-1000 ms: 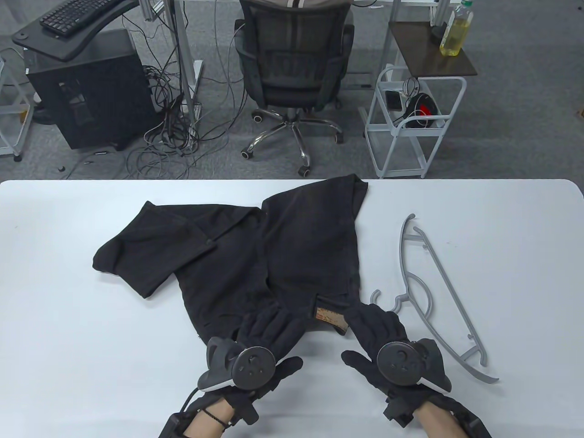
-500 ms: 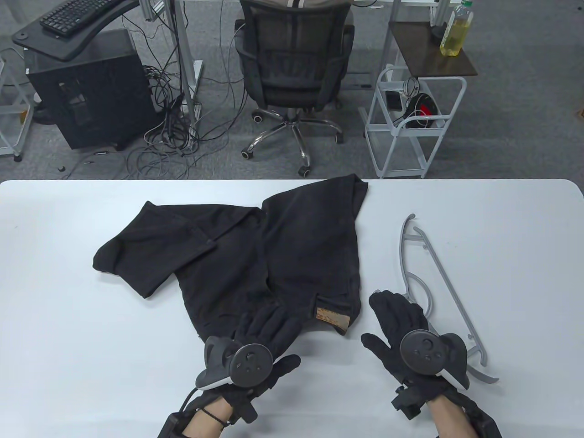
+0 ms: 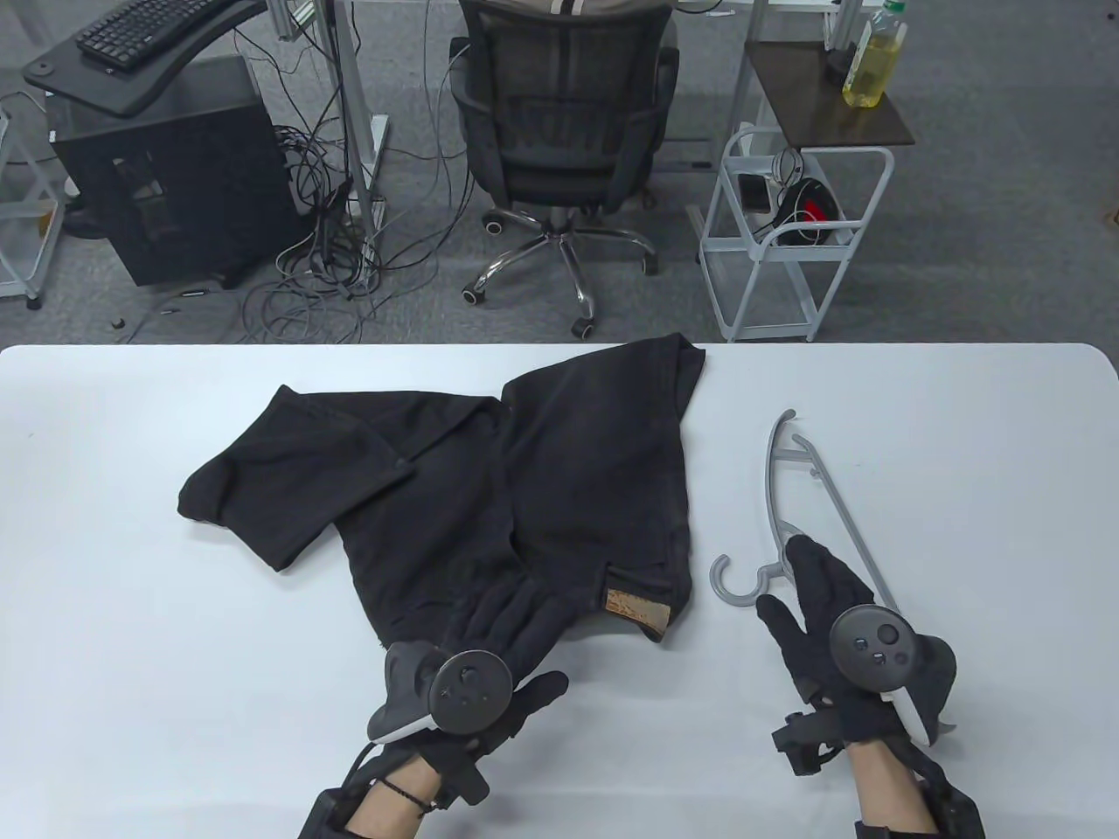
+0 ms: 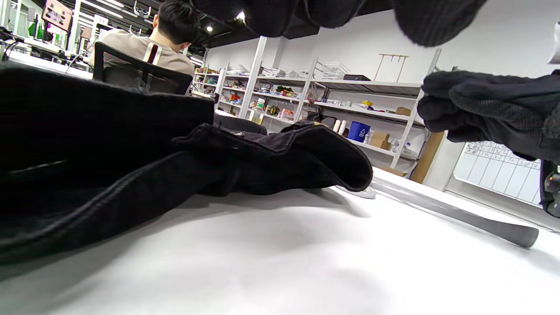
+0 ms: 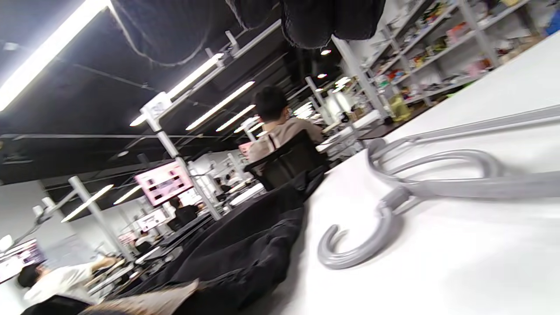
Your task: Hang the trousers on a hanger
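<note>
Black trousers (image 3: 489,489) lie spread and rumpled on the white table (image 3: 131,612), one leg folded off to the left, the waistband with its tan label nearest the person. Just to the right, apart from the cloth, the grey hanger (image 3: 791,524) lies flat, hook pointing toward the trousers. The left hand (image 3: 498,638) rests on the waistband, fingers laid forward on the fabric; whether it pinches the cloth I cannot tell. The right hand (image 3: 822,603) hovers over the hanger's neck, fingers spread, nothing gripped as far as the table view shows. So it's early days: nothing is threaded or draped yet. Left to do, by my reading: grasp the hanger, gather the legs, feed them over the bar.
</note>
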Tool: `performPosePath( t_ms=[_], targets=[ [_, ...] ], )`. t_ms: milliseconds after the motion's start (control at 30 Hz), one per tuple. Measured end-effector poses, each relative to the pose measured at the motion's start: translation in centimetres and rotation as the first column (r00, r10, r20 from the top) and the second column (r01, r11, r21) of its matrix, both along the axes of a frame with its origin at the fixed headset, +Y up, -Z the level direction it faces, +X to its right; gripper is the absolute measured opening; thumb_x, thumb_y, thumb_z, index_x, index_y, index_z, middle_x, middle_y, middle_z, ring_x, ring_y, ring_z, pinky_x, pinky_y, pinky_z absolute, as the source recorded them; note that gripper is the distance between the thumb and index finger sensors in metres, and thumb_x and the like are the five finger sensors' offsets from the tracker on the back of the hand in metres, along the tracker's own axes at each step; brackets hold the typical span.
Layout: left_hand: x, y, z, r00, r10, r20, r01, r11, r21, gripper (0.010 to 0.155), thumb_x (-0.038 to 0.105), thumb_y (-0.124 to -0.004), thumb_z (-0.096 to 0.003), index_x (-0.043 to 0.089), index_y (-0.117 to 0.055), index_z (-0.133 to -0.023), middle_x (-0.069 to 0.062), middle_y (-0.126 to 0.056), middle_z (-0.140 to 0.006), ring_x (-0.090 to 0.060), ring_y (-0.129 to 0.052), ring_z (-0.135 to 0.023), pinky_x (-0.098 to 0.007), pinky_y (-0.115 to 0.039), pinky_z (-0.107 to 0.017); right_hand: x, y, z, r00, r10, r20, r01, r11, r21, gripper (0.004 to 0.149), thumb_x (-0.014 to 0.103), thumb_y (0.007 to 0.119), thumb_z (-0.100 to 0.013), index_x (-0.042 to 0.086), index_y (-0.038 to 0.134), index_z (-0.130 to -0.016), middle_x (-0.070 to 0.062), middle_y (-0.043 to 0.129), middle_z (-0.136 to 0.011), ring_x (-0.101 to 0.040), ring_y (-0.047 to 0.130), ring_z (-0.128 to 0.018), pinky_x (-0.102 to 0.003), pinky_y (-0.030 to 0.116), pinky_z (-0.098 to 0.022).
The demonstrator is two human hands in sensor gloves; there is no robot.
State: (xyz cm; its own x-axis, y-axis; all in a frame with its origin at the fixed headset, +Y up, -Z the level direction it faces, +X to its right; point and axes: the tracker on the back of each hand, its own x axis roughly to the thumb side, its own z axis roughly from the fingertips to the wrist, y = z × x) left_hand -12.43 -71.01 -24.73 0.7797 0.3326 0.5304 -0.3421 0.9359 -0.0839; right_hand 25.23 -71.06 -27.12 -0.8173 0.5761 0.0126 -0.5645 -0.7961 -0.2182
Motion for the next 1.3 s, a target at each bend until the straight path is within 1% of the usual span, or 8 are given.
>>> performPosePath(
  t_ms=[133, 233, 367, 533, 700, 900, 967, 1300],
  targets=[
    [-0.3, -0.3, -0.3, 1.0, 0.003, -0.012, -0.004, 1.0, -0.02, 0.072, 0.058, -0.066, -0.0532, 0.024, -0.043, -0.112, -0.01, -0.047, -0.118, -0.042, -0.045, -0.108, -0.068, -0.045, -0.069, 1.2, -0.4, -0.3, 0.997, -0.043, 0.061, 0.044, 0.999, -0.006, 0.071, 0.05, 0.075, -0.045, 0.029, 0.047, -0.107, -0.005, 0.056, -0.114, -0.034, 0.058, -0.103, -0.056, 0.046, -0.076],
    [-0.6, -0.5, -0.5, 1.0, 0.004, -0.024, -0.005, 0.999, -0.032, 0.072, 0.058, -0.066, -0.0532, 0.024, -0.043, -0.112, -0.01, -0.047, -0.118, -0.043, -0.045, -0.108, -0.068, -0.045, -0.069, 1.7, -0.8, -0.4, 0.992, -0.032, 0.12, 0.035, 0.999, -0.026, 0.071, 0.049, 0.077, -0.045, 0.028, 0.048, -0.107, -0.005, 0.059, -0.112, -0.034, 0.062, -0.101, -0.055, 0.051, -0.075],
    [-0.9, -0.6, -0.7, 0.999, 0.012, -0.039, -0.014, 0.999, -0.039, 0.072, 0.058, -0.066, -0.0532, 0.024, -0.043, -0.112, -0.01, -0.048, -0.118, -0.043, -0.045, -0.108, -0.068, -0.045, -0.069, 2.4, -1.6, -0.7, 0.981, 0.013, 0.193, 0.006, 0.995, -0.098, 0.072, 0.048, 0.079, -0.044, 0.027, 0.05, -0.107, -0.006, 0.064, -0.11, -0.034, 0.07, -0.097, -0.053, 0.059, -0.071],
    [-1.1, -0.6, -0.8, 0.999, 0.016, -0.047, -0.018, 0.999, -0.039, 0.072, 0.058, -0.066, -0.0533, 0.024, -0.043, -0.112, -0.01, -0.048, -0.118, -0.043, -0.045, -0.108, -0.068, -0.045, -0.069, 2.7, -2.6, -1.2, 0.966, 0.097, 0.238, -0.049, 0.979, -0.199, 0.07, 0.047, 0.082, -0.044, 0.025, 0.056, -0.105, -0.007, 0.073, -0.105, -0.034, 0.08, -0.09, -0.051, 0.068, -0.066],
    [-1.2, -0.6, -0.8, 0.998, 0.02, -0.053, -0.022, 0.999, -0.039, 0.072, 0.058, -0.066, -0.0532, 0.024, -0.043, -0.112, -0.01, -0.048, -0.118, -0.043, -0.045, -0.108, -0.068, -0.045, -0.069, 3.5, -3.5, -1.7, 0.95, 0.169, 0.262, -0.077, 0.942, -0.328, 0.07, 0.043, 0.085, -0.042, 0.023, 0.059, -0.104, -0.009, 0.079, -0.101, -0.035, 0.083, -0.086, -0.052, 0.068, -0.066],
    [-1.4, -0.5, -0.9, 0.998, 0.024, -0.064, -0.027, 0.999, -0.045, 0.072, 0.058, -0.066, -0.0532, 0.024, -0.044, -0.112, -0.011, -0.048, -0.118, -0.043, -0.046, -0.108, -0.068, -0.045, -0.069, 3.9, -4.5, -2.1, 0.931, 0.244, 0.271, -0.11, 0.896, -0.429, 0.065, 0.041, 0.088, -0.041, 0.021, 0.068, -0.1, -0.008, 0.084, -0.096, -0.034, 0.086, -0.083, -0.051, 0.068, -0.065],
    [-1.6, -0.5, -0.9, 0.997, 0.029, -0.071, -0.033, 0.998, -0.045, 0.072, 0.058, -0.066, -0.0532, 0.024, -0.044, -0.112, -0.011, -0.048, -0.118, -0.043, -0.046, -0.108, -0.068, -0.045, -0.069, 4.0, -5.0, -2.2, 0.928, 0.261, 0.267, -0.115, 0.88, -0.461, 0.065, 0.043, 0.087, -0.041, 0.021, 0.068, -0.1, -0.008, 0.085, -0.095, -0.033, 0.086, -0.082, -0.051, 0.068, -0.065],
    [-2.5, -0.8, -1.4, 0.994, 0.043, -0.105, -0.049, 0.997, -0.064, 0.071, 0.058, -0.066, -0.0533, 0.024, -0.044, -0.112, -0.011, -0.048, -0.118, -0.043, -0.046, -0.108, -0.068, -0.045, -0.069, 3.6, -6.1, -2.7, 0.899, 0.355, 0.255, -0.185, 0.838, -0.513, 0.064, 0.04, 0.088, -0.041, 0.023, 0.069, -0.099, -0.002, 0.085, -0.089, -0.027, 0.084, -0.078, -0.049, 0.067, -0.066]
  ],
)
